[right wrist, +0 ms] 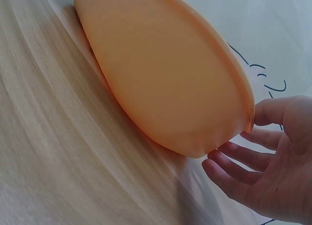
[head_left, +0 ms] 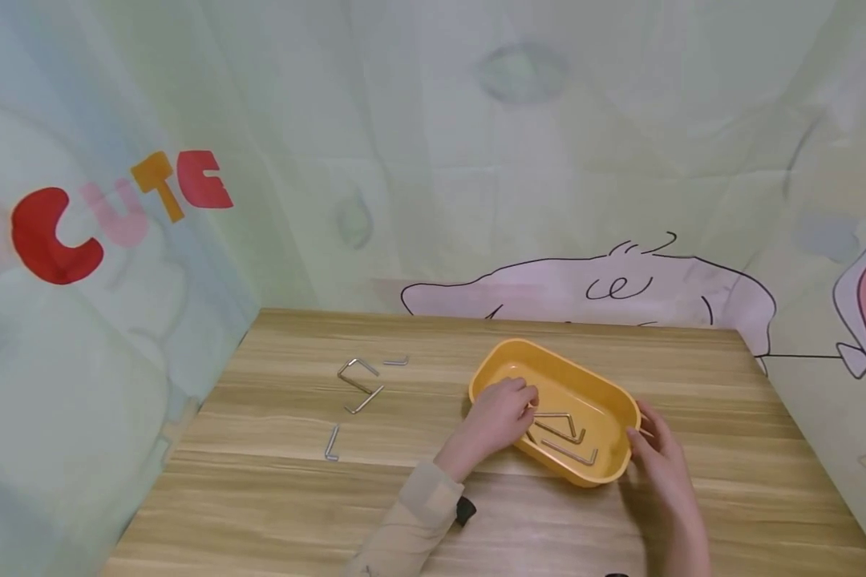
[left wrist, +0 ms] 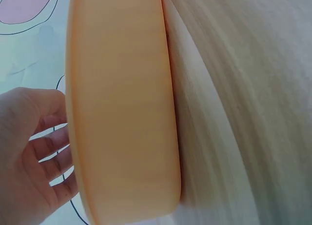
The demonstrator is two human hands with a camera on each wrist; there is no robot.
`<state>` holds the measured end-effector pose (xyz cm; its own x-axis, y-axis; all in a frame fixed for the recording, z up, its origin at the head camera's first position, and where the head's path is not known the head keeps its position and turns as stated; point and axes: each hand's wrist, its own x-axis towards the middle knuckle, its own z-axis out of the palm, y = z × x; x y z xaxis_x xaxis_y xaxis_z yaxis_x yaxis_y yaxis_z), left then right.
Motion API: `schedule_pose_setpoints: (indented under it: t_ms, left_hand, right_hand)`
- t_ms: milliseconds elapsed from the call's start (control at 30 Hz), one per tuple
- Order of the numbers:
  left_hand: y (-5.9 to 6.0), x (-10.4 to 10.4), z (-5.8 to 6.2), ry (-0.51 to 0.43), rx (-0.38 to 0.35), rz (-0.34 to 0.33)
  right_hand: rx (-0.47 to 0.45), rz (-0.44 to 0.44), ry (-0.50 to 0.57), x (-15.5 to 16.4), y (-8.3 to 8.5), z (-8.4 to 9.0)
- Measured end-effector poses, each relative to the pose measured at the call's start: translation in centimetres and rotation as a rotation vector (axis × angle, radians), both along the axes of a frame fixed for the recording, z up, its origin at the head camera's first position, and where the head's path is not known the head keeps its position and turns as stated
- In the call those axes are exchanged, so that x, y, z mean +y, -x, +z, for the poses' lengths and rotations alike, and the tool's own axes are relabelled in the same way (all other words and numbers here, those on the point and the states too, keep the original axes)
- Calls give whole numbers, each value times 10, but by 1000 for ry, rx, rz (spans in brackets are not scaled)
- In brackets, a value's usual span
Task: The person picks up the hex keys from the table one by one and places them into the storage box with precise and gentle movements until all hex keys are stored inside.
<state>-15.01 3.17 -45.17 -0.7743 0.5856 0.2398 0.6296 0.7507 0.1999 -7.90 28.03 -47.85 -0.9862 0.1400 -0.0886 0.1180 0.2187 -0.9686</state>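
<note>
Two-handed, working at one yellow tray [head_left: 584, 377] sitting on the wood-grained counter [head_left: 260, 513]. With the left hand [head_left: 496, 413], reaching over the tray's near rim and bending the fingers down inside its left part, near the metal rods [head_left: 568, 452] there. In the left wrist view, hiding the fingertips behind the tray's wall and so leaving the left grip unclear: showing bent, slightly spread fingers, but not revealing how far closed or holding what, if anything. With the right hand [head_left: 660, 457], pinching the tray's right end, closing that grip lightly on the rim between thumb and forefinger and curving the other fingers loosely below.

Inside the tray, showing several L-shaped rods, lying at angles across the floor. Left of the tray and well apart from it, showing loose rods [head_left: 366, 400] of the same bent kind, mostly bunching together on the counter. Just below the tray's near-left side, wearing a light sleeve [head_left: 426, 505] on the left arm. Beyond the tray, facing a pale curtain [head_left: 296, 96], displaying a line-drawn animal [head_left: 548, 288] behind the tray and spelling CUTE in coloured letters [head_left: 58, 248] far to its left.
</note>
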Motion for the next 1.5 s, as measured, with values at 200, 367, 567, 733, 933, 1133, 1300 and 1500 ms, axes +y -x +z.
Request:
schedule_pose_setpoints:
  t_ms: [200,367,567,733,933,1133,1300,1500]
  left_hand:
    - [-6,-5,1,-32,34,14]
    - [-13,-10,2,-62,44,37]
    - [-19,-17,-1,-97,71,46]
    - [-24,-21,-2,-119,82,54]
    - [-29,-25,-1,-141,56,77]
    - [-35,-30,1,-235,13,104]
    - [-38,-35,0,-283,33,106]
    - [-44,-41,-3,-340,12,150]
  right_hand:
    - [20,-5,-16,-1,1,0]
    - [8,0,-5,0,0,0]
    - [34,-21,-12,0,1,-3]
    - [21,-15,3,0,1,-3]
    - [12,-12,-54,1,1,-2]
    - [21,-13,-44,0,1,-1]
    - [35,-15,-52,0,1,0]
    - [13,-19,-34,1,1,-1]
